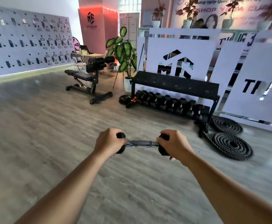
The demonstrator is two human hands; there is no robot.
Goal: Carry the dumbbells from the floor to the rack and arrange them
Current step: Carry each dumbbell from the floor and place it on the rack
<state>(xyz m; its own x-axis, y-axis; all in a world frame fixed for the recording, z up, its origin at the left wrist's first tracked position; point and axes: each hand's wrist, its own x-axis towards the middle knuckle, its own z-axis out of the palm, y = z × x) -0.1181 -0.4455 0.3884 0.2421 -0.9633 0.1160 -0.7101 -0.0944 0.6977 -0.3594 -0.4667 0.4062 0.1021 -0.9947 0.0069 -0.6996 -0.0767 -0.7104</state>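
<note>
I carry one black hex dumbbell with a chrome handle, held level in front of me above the floor. My left hand grips its left head and my right hand grips its right head. Ahead and to the right stands the black dumbbell rack. Its top shelf, marked with small weight numbers, is bare. Its lower shelf carries a row of several black hex dumbbells.
Two coiled battle ropes lie on the floor right of the rack's foot. A black weight bench stands to the left of the rack, a potted plant and a weight plate between them. White sign panels back the rack.
</note>
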